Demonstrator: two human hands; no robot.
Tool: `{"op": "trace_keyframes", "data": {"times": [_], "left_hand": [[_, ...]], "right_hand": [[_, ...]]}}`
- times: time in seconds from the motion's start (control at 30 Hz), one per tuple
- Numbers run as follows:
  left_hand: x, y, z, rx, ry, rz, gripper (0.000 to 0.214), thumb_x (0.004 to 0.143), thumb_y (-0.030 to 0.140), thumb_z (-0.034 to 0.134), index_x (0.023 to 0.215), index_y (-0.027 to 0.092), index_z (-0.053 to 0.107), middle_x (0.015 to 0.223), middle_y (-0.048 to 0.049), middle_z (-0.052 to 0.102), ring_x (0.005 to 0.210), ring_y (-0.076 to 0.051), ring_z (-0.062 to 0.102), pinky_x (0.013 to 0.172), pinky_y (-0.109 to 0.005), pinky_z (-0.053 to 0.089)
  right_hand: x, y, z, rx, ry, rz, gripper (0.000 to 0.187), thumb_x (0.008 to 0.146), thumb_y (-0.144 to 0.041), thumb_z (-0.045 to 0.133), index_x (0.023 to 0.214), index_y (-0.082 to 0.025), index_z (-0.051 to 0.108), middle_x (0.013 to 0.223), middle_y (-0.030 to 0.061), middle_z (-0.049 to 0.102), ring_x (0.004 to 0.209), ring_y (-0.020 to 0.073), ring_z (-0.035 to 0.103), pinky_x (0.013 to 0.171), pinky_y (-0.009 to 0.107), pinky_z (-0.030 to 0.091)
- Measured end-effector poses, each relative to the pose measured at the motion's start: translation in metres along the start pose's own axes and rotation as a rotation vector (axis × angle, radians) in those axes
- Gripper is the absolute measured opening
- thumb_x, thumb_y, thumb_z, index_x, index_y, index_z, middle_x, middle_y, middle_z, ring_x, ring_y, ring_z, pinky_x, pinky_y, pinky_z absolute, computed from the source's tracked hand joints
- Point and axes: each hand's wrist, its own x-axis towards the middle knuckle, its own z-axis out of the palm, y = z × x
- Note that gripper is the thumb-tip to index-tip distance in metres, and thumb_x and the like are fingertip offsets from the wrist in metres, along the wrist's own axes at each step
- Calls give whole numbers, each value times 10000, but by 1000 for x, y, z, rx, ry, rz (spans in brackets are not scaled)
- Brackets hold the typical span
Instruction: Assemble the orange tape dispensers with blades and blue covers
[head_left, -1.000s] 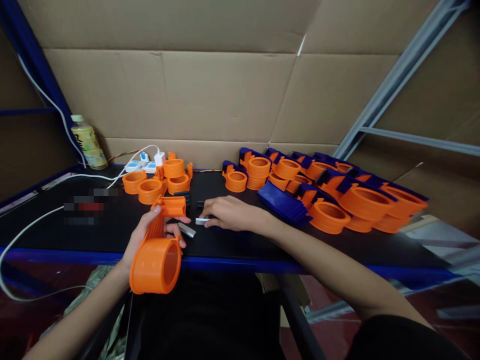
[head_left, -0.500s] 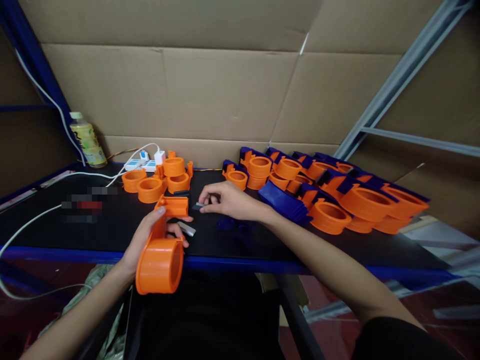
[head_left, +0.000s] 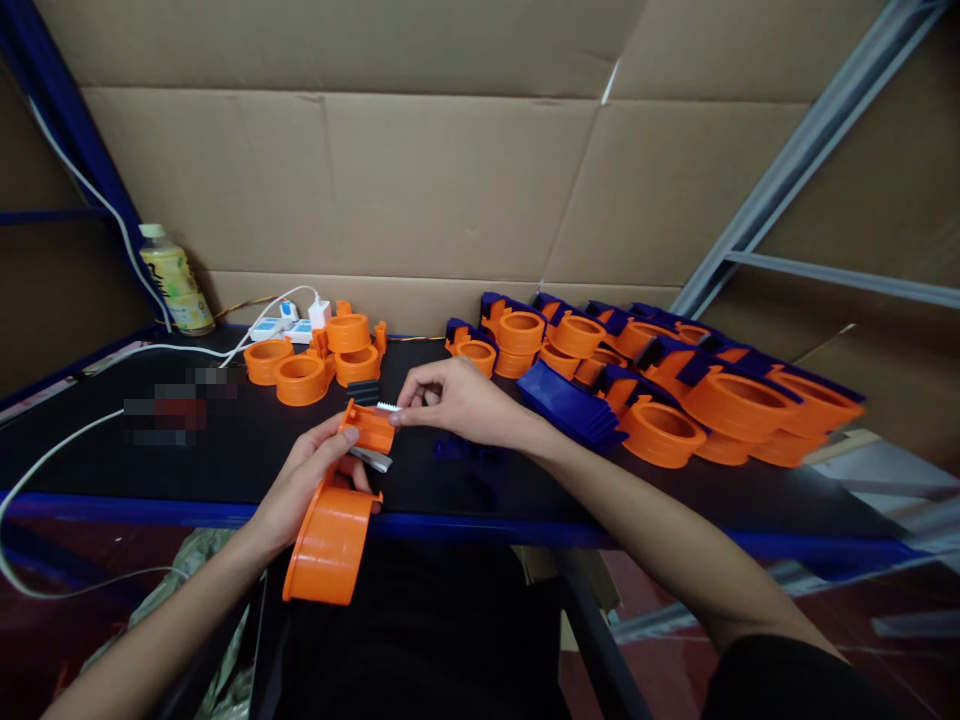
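Observation:
My left hand [head_left: 311,470] is wrapped round an orange plastic tape dispenser body [head_left: 330,550], its ring end tilted toward me and its narrow end pointing away. Pinched between the thumb and fingers of my right hand [head_left: 450,400] is a small serrated blade [head_left: 388,407], its pale teeth showing at the narrow end of the dispenser body. Whether the blade touches the plastic I cannot tell. Silvery metal strips [head_left: 373,460] lie by the fingers of my left hand. Dark strips [head_left: 363,391] sit on the black tabletop just beyond.
Orange dispenser bodies [head_left: 301,380] stand at the back left. Stacked orange-and-blue dispensers [head_left: 664,430] fill the right side, with blue plastic parts [head_left: 570,405] before them. Small dark blue pieces [head_left: 454,448] lie near my right wrist. A bottle [head_left: 176,285] and power strip [head_left: 270,328] stand behind.
My left hand has turned the dispenser body and shifted it slightly right, toward my right hand. The blade in my right hand has turned, so its teeth now show beside the narrow end.

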Motion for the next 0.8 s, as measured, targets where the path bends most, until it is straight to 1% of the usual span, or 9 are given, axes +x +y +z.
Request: {"op": "trace_keyframes", "data": {"times": [0.07, 0.2, 0.3, 0.4, 0.47, 0.57, 0.63, 0.7, 0.8], "left_hand": [[1, 0, -1, 12, -13, 3, 327, 878, 403, 679, 1076, 144, 686, 603, -60, 707, 470, -212, 686, 451, -267, 547], [3, -1, -2, 76, -56, -13, 324, 874, 405, 691, 1078, 154, 675, 564, -38, 681, 446, -190, 666, 421, -227, 511], [3, 0, -1, 41, -63, -31, 339, 887, 409, 670, 1112, 156, 649, 565, -34, 681, 460, -204, 680, 427, -236, 524], [3, 3, -1, -55, -67, -26, 369, 886, 362, 665, 1195, 170, 601, 705, -58, 745, 468, -212, 691, 437, -284, 559], [4, 5, -3, -98, -60, -30, 415, 882, 365, 657, 1229, 149, 584, 815, -99, 772, 488, -226, 700, 435, -314, 569], [5, 6, -6, -129, -35, -63, 496, 889, 413, 633, 1265, 94, 578, 743, -109, 757, 563, -270, 730, 458, -321, 571], [6, 6, -7, -149, -14, -62, 524, 887, 412, 635, 1293, 86, 572, 689, -97, 745, 618, -289, 747, 496, -322, 580], [6, 4, -6, -161, 8, -32, 511, 888, 394, 638, 1294, 91, 578, 706, -105, 756, 663, -293, 758, 544, -327, 593], [6, 2, -3, -164, 48, 41, 451, 893, 366, 650, 1258, 108, 588, 739, -115, 771, 728, -307, 773, 625, -348, 609]], "right_hand": [[0, 1, 4, -32, -14, 9, 213, 810, -338, 770, 793, -138, 701, 660, -20, 624, 578, 69, 482, 573, 212, 347], [3, 6, 19, 13, -25, 28, 298, 806, -418, 777, 797, -139, 674, 677, -9, 653, 568, 72, 520, 558, 204, 355], [7, 8, 24, 40, -2, 7, 335, 841, -470, 737, 876, -141, 683, 704, -1, 674, 573, 81, 547, 555, 207, 363], [11, 13, 12, -76, 73, -36, 377, 964, -499, 565, 1006, -152, 705, 825, 27, 718, 645, 100, 580, 597, 222, 378], [12, 18, 0, -260, 107, -52, 380, 1006, -476, 500, 1056, -165, 713, 951, 53, 733, 783, 136, 631, 679, 242, 408], [10, 31, -12, -605, 24, -10, 287, 946, -378, 639, 1147, -186, 712, 1134, 96, 709, 1005, 216, 653, 793, 285, 432], [9, 38, -13, -736, -69, 38, 285, 883, -270, 718, 1154, -182, 719, 1147, 118, 698, 1038, 251, 652, 800, 300, 439], [9, 42, -12, -773, -120, 57, 254, 850, -199, 740, 1102, -175, 738, 1104, 120, 702, 1026, 256, 653, 796, 304, 443], [9, 38, -17, -696, -88, -7, 237, 881, -205, 713, 1116, -192, 737, 1117, 103, 693, 1038, 230, 636, 838, 308, 443]]}}
